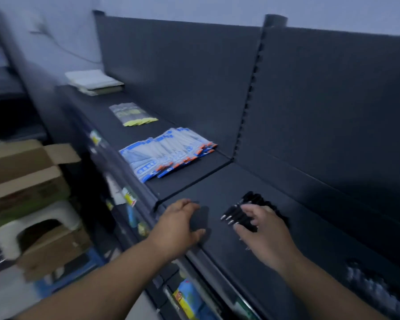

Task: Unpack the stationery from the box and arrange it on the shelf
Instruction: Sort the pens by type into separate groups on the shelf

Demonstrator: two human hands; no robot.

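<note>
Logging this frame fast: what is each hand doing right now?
Left hand: open, holding nothing, over the shelf.
Right hand: closed round the black pens.

**Hidden and blurred regions.**
Right hand (261, 229) covers part of the black plastic pens (237, 214); dark heap (374, 289) at lower right blurred, cut by frame edge.

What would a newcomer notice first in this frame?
The right hand holds a bundle of black pens on the dark shelf, near its front, with the left hand resting on the shelf beside it. Farther left along the shelf, a fan of blue-and-white packets stands out brightly. An open cardboard box sits off the shelf at the left edge.
</note>
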